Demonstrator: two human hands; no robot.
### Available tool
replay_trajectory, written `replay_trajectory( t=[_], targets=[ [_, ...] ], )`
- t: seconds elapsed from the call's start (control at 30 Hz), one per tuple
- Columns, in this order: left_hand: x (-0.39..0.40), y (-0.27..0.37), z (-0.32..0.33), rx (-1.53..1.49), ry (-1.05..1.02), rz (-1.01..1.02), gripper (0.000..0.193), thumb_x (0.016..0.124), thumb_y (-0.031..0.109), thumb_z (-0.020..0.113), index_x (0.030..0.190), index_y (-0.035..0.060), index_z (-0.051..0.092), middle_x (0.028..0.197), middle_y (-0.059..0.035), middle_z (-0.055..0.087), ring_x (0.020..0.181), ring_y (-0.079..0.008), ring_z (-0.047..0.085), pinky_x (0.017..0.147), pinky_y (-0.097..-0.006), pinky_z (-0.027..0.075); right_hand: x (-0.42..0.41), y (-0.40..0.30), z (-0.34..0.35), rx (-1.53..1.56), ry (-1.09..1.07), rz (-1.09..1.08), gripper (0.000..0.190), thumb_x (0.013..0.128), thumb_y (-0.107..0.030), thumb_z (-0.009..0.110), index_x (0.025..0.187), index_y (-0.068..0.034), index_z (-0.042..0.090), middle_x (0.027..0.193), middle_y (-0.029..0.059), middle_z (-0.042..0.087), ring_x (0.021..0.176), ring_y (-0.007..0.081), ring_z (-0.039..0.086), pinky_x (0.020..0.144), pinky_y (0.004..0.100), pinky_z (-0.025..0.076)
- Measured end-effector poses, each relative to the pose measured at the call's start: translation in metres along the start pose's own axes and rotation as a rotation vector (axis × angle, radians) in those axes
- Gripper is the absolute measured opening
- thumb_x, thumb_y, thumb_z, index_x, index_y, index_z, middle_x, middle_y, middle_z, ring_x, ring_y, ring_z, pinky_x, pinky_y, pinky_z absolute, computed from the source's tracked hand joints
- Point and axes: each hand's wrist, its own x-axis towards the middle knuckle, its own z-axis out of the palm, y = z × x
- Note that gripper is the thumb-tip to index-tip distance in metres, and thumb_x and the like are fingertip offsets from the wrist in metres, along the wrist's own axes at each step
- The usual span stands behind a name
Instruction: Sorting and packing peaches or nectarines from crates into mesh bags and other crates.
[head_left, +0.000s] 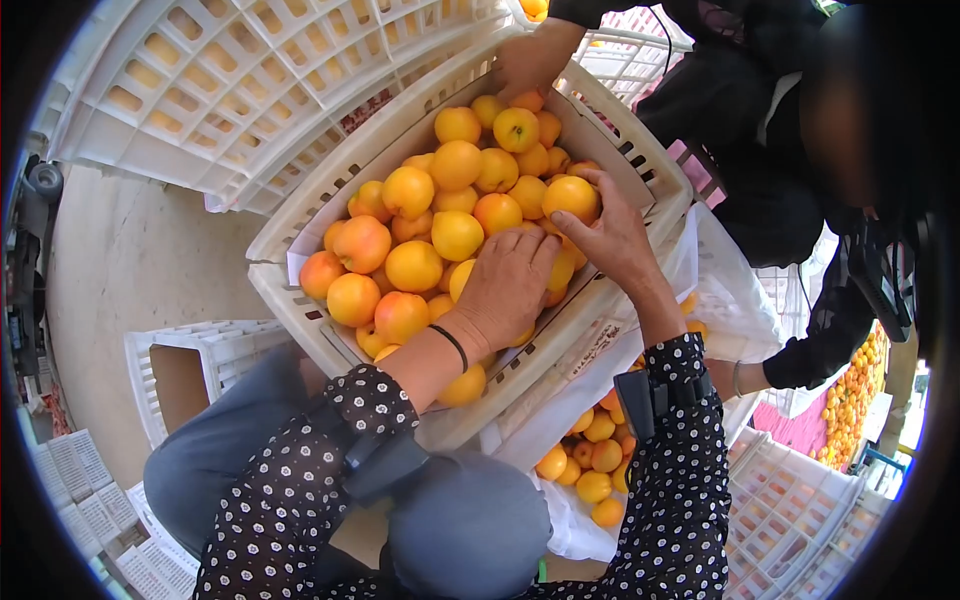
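Note:
A white plastic crate (262, 262), lined with pale sheets, stands before me with many yellow-orange apricots (414, 266) in it. My left hand (504, 289) lies palm down on the fruit near the crate's near side; its fingertips point into the pile, and what is under them is hidden. My right hand (611, 232) is at the crate's right part, thumb and fingers around a large yellow apricot (571, 199) on top of the pile. The two hands are close together but apart.
Another person's hand (534, 64) reaches to the crate's far corner, and their other hand (731, 379) is at right. Fruit-filled crates (300, 67) stack at upper left. A white-lined container of apricots (594, 487) sits near my right forearm. An empty-sided crate (217, 345) stands left.

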Motion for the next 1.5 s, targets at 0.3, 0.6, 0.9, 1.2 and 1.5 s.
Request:
replay_trajectory(
  t=[0.3,0.6,0.9,1.2,1.5],
  targets=[
    [-0.015,-0.002,0.007,0.072,0.125,0.226,0.048,0.081,0.014,0.071,0.126,0.0030,0.059,0.126,-0.0172,0.060,0.116,-0.0347,0.057,0.106,-0.0458,0.043,-0.008,0.010,0.017,-0.278,-0.114,0.014,0.031,0.095,-0.027,0.061,0.117,-0.007,0.061,0.107,0.0209,0.067,0.100,0.0402,0.065,0.084,0.0488,0.053],
    [0.013,-0.046,-0.022,0.035,0.095,0.023,0.045,0.086,0.011,0.064,0.130,0.0040,0.058,0.125,-0.0122,0.063,0.117,-0.0326,0.057,0.103,-0.0451,0.045,-0.016,0.003,0.015,-0.232,-0.063,-0.095,0.029,0.098,-0.027,0.058,0.119,-0.008,0.061,0.112,0.0156,0.065,0.100,0.0381,0.064,0.083,0.0467,0.053],
    [0.041,-0.064,-0.016,0.229,-0.200,-0.065,0.052,0.079,0.013,0.073,0.128,0.0059,0.059,0.125,-0.0128,0.057,0.120,-0.0302,0.052,0.103,-0.0418,0.042,-0.015,-0.007,0.014,-0.378,-0.165,-0.017,0.050,0.092,-0.040,0.063,0.132,-0.011,0.058,0.120,0.0153,0.065,0.108,0.0367,0.065,0.090,0.0461,0.053],
    [0.045,-0.058,-0.020,0.290,-0.183,-0.152,0.054,0.074,0.020,0.081,0.120,0.0085,0.056,0.113,-0.0132,0.056,0.108,-0.0321,0.057,0.090,-0.0435,0.046,-0.005,-0.006,0.017,-0.415,-0.283,0.135,0.060,0.089,-0.046,0.062,0.137,-0.012,0.054,0.119,0.0214,0.067,0.110,0.0401,0.065,0.093,0.0497,0.052],
    [0.035,-0.061,-0.019,0.347,-0.008,-0.131,0.057,0.075,0.026,0.082,0.124,0.0141,0.057,0.109,-0.0137,0.055,0.104,-0.0327,0.059,0.080,-0.0452,0.050,0.003,-0.014,0.024,-0.304,-0.329,0.214,0.071,0.085,-0.053,0.067,0.135,-0.005,0.054,0.113,0.0273,0.068,0.109,0.0430,0.064,0.095,0.0485,0.050]
  ],
)
